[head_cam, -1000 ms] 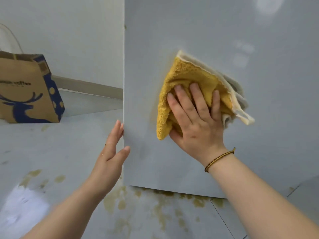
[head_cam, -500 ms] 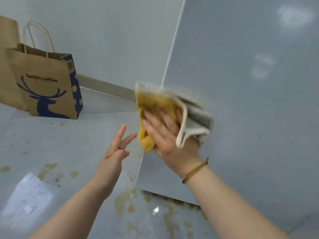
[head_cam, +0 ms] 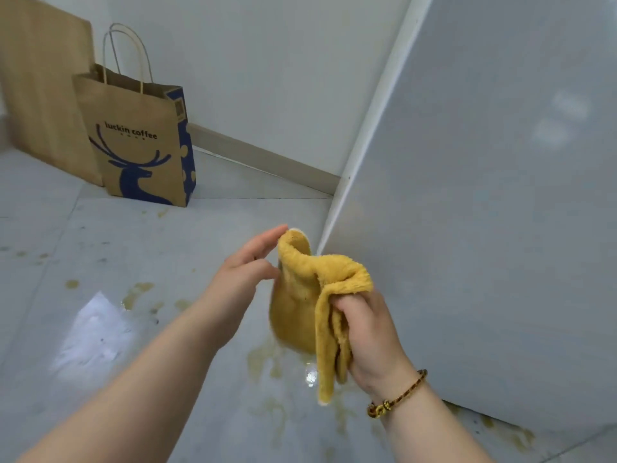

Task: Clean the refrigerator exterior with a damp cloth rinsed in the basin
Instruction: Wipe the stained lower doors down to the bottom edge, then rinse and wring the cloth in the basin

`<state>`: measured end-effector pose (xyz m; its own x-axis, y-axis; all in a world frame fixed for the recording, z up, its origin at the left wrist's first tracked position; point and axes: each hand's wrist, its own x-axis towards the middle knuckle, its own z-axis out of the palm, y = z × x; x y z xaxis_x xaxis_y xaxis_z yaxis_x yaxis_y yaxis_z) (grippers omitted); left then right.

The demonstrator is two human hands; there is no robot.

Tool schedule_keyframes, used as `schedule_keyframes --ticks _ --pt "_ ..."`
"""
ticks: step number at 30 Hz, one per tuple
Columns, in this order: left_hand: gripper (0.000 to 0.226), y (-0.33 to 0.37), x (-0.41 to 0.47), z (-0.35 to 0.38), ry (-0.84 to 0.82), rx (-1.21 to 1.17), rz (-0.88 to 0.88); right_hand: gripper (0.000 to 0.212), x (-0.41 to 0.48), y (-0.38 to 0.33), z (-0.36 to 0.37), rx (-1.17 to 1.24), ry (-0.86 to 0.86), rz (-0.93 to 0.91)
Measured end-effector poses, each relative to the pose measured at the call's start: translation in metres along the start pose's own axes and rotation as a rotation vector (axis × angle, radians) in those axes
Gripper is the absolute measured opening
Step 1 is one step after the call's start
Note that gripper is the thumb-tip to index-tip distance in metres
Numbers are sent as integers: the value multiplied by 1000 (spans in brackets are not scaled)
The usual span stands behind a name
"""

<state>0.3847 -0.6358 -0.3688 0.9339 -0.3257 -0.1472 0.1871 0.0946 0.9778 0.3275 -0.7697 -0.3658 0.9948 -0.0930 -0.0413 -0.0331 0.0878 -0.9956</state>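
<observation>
Now cloth [head_cam: 298, 295] off the fridge [head_cam: 484, 228], R hand [head_cam: 370, 339] grip clenched on it; L hand [head_cam: 243, 272], fingers straight, touches its top.

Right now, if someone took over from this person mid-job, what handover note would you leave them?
Right hand: grips the bunched yellow cloth, held clear of the refrigerator side panel.
Left hand: open, fingers touching the cloth's top edge.
Done: the cloth was wiping the panel a second ago.
Left: basin not in view; a rinse is probably next, then more wiping.
Yellowish stains on the floor by the base.
</observation>
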Motion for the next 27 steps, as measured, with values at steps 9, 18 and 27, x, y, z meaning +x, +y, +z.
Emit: schedule_keyframes --ticks 9,18,27 --pt "30 114 -44 -30 85 -189 -204 43 0 -141 57 638 -62 555" --pt "14 314 -134 -76 589 -121 -237 62 -26 -307 158 385 -110 756" --pt "29 443 -296 -119 1100 -105 -153 13 -94 -430 274 -75 -433 429"
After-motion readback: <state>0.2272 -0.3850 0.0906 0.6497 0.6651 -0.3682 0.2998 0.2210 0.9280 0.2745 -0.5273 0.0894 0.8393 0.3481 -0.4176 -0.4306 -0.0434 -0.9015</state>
